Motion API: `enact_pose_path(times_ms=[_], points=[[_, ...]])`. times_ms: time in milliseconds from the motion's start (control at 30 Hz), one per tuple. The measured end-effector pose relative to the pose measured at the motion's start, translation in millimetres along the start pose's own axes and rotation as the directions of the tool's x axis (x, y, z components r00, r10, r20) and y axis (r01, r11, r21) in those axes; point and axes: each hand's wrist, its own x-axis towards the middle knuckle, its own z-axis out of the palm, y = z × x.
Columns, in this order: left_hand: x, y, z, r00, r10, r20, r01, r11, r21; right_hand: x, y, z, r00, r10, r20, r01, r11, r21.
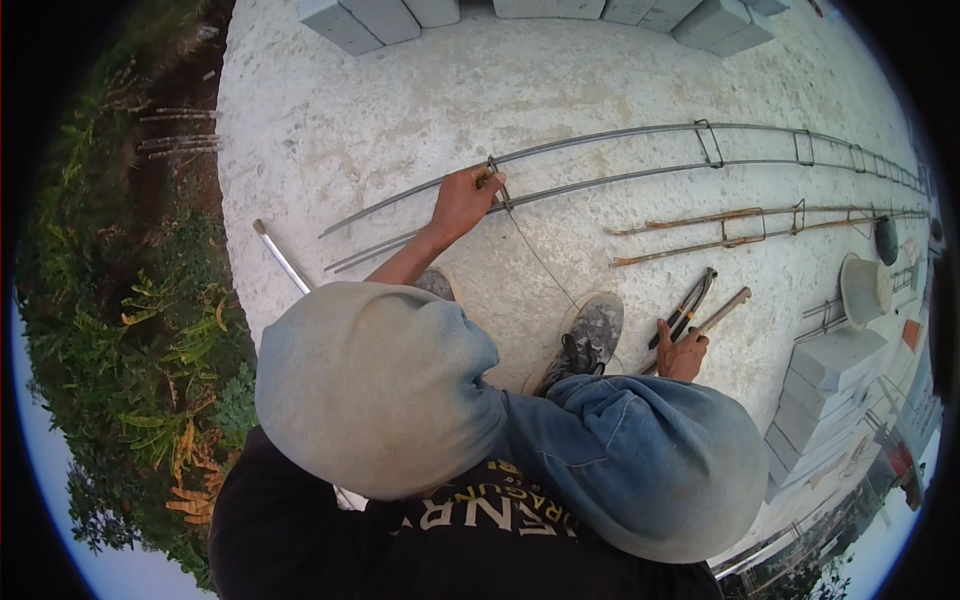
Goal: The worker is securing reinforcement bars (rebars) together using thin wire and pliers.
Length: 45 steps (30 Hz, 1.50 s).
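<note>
My left hand [466, 203] is closed at a small wire stirrup [503, 190], where it crosses the long grey steel bars [590, 177] lying on the concrete. A thin wire [538, 256] trails from that spot toward my right shoe [592, 335]. Low on the right, my right hand [681, 355] closes around the handles of black-and-yellow pincers [692, 303], their jaws pointing away from me. A metal rod with a bent end [727, 309] runs beneath the same fingers; whether they grip it too is hard to make out.
Rusty bars with stirrups [690, 243] lie to the right. Grey blocks stand at the far side [350, 25] and in a right-hand stack [825, 375], with a pale hat [864, 288] beside it. A metal tube [283, 257] lies near the slab's left edge, beyond which plants [130, 340] grow.
</note>
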Motion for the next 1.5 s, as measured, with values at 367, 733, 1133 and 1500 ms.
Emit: enact_pose_path(times_ms=[367,733,1133,1500], points=[[7.5,4.7,-19.0,1.0,0.03,-0.01,-0.027,0.982,0.186,27.0,-6.5,-1.2,0.982,0.143,0.124,-0.188,0.656,0.731],[16.5,4.8,-15.9,0.985,0.141,0.096,-0.162,0.952,0.261,28.2,-214.8,-144.3,0.506,-0.814,0.286,0.704,0.581,0.409],[20.9,2.4,-18.0,0.989,0.116,0.087,-0.13,0.975,0.182,21.3,-252.6,-137.2,0.382,-0.867,0.32,0.832,0.474,0.29],[6.6,8.9,-27.2,0.963,-0.063,0.26,0.078,0.996,-0.048,-11.1,-51.9,-31.8,0.884,-0.442,0.151,0.39,0.877,0.282]])
